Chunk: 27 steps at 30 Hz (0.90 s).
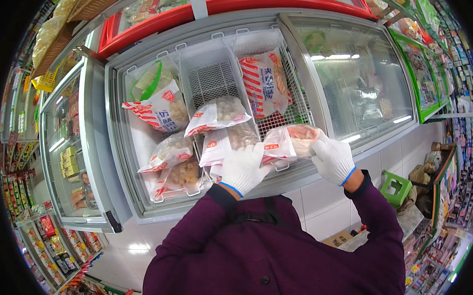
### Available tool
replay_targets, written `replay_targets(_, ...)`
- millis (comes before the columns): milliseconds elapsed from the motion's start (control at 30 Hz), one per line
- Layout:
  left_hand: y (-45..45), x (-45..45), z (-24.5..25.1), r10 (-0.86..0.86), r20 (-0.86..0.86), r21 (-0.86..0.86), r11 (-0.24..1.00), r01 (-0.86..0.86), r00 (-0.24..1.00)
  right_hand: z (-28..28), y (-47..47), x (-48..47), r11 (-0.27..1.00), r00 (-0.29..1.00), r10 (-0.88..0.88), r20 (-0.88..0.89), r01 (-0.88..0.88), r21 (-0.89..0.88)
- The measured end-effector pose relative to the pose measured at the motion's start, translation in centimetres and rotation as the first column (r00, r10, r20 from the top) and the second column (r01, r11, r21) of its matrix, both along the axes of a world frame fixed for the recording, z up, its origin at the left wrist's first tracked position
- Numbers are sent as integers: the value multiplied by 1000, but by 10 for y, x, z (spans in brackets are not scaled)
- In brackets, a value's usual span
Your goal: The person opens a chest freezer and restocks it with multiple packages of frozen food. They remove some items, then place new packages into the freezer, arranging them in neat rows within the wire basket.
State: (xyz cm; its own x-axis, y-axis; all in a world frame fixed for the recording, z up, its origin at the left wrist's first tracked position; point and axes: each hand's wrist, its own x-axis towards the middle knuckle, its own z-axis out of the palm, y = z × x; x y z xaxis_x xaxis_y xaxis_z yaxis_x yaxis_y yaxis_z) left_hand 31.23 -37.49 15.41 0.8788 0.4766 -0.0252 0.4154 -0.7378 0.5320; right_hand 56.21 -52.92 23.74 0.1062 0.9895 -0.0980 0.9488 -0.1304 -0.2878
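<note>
My right hand (334,161), in a white knit glove with a blue cuff edge, grips the right end of a plastic bag of frozen food (302,138) over the front of an open chest freezer. My left hand (243,169), gloved alike, is at the lower right of a similar bag (216,146) in the middle section. Its thumb reaches towards the left end of the right-hand bag; whether its fingers hold either bag is hidden. Behind lie another middle bag (221,112) and a large striped bag (265,83) in the right wire basket.
Several bags (161,111) fill the left section. White wire dividers (209,79) split the freezer. A sliding glass lid (360,79) covers its right side. Another glass-topped freezer (68,147) stands at left, a green plastic stool (396,188) at right.
</note>
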Motion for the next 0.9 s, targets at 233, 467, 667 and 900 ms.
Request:
replay_targets(233, -8, -18, 44, -256, 281, 33, 966, 258, 925, 33, -38, -13, 989, 993, -118, -10, 119, 88)
replay_targets(467, -37, -32, 56, -351, 304, 104, 936, 335, 886, -6, -94, -33, 973, 972, -220, -85, 226, 56)
replay_targets(667, -41, -41, 46, -314, 253, 102, 949, 298, 915, 6, -61, -35, 967, 981, -179, 72, 161, 199)
replay_targets(900, -48, -59, 34, -277, 251, 65, 961, 270, 927, -73, -77, -21, 967, 926, -140, -350, 204, 155)
